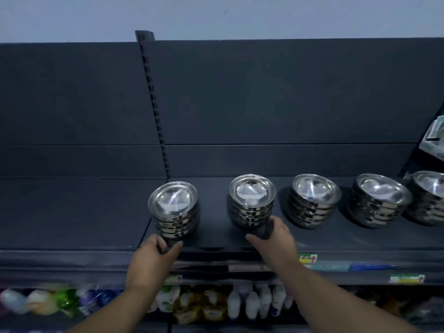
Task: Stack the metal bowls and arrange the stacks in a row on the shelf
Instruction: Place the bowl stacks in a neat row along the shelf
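Dark shelving back panel (pixel 264 92), slotted upright (pixel 153 104), pale wall (pixel 216 13) above, blurred bottles (pixel 252 304) below

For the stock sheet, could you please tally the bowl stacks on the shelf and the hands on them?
Metal bowl stacks: 5, the rightmost cut off by the frame
Hands: 2, left hand and right hand, each gripping a stack
Total: 7

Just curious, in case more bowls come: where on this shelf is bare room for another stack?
The widest bare patch is the shelf left of the leftmost stack, past the slotted upright. A narrower gap lies between that stack and the second stack. Rightward it crowds: the fourth stack and fifth stack overlap in view.
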`<state>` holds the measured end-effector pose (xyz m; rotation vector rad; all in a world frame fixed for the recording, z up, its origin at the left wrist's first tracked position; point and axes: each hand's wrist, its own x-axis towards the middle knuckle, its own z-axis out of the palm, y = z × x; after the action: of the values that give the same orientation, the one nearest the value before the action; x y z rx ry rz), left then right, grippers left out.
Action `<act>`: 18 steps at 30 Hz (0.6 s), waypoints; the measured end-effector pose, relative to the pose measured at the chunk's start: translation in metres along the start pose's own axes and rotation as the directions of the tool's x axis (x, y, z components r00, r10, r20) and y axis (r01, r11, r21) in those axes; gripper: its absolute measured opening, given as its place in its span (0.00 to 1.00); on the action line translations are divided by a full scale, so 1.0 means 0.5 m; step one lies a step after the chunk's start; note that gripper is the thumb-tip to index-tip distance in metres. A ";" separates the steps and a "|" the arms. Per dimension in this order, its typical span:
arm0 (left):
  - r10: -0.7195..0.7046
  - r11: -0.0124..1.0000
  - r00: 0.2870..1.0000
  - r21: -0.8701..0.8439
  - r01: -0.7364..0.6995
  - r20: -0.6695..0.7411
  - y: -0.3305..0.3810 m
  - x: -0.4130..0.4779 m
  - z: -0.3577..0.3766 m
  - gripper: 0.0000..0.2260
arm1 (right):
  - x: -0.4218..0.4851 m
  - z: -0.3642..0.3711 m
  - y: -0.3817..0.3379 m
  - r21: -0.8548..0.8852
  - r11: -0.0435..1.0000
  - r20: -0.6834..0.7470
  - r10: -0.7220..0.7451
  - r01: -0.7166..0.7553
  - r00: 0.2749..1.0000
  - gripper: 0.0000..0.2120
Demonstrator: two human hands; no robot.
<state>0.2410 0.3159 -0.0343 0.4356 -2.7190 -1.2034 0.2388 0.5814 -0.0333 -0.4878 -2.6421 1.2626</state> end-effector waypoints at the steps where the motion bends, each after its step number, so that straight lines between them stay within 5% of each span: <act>1: -0.007 0.999 1.000 -0.033 0.006 -0.029 -0.008 0.009 -0.010 0.18 | 0.001 0.007 -0.004 0.026 0.999 -0.018 0.019 -0.018 1.000 0.34; 3: -0.009 0.993 0.999 -0.116 0.003 -0.052 -0.018 0.030 -0.022 0.23 | 0.003 0.017 -0.013 0.080 0.996 -0.052 0.046 -0.042 0.998 0.38; 8: 0.070 0.962 0.992 -0.270 -0.040 0.101 -0.023 0.088 -0.011 0.53 | 0.032 0.022 -0.016 0.121 0.987 -0.055 0.110 -0.102 0.992 0.55; 18: 0.211 0.898 0.965 -0.422 -0.127 0.159 0.001 0.135 0.020 0.45 | 0.068 0.035 -0.002 0.258 0.966 0.015 0.018 -0.021 1.000 0.59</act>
<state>0.1744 0.3018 -0.0399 0.0214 -2.4839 -1.7890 0.2016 0.5806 -0.0427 -0.4647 -2.4371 1.5910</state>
